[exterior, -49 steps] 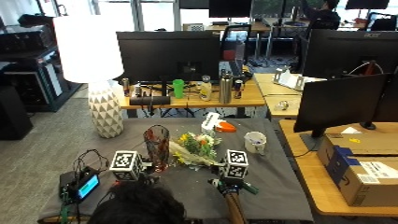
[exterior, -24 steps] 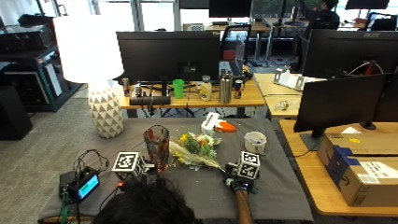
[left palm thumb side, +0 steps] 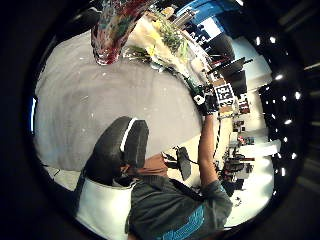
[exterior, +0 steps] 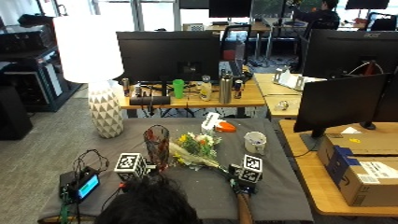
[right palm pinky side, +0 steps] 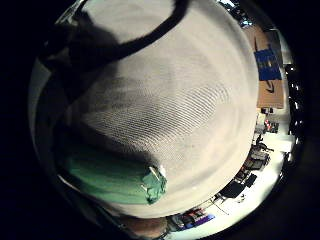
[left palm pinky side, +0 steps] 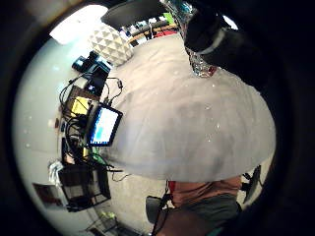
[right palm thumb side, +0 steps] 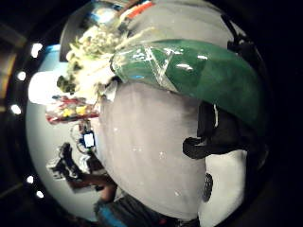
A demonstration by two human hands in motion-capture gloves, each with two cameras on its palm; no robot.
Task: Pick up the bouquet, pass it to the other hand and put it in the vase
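The right hand (exterior: pixel 249 173) is shifting slightly farther from the vase (exterior: pixel 157 144), settling at the stem end of the bouquet (exterior: pixel 196 147). The bouquet is lying on the surface (exterior: pixel 205 198) just beside the vase, blooms toward it. In the right thumb side palm view the green wrapped stem (right palm thumb side: pixel 199 71) is filling the area next to the palm; whether the fingers are closing round it cannot be told. The left hand (exterior: pixel 131 167) is staying beside the vase, relaxed and holding nothing. Judgement: the pick-up is beginning; no lift is showing yet.
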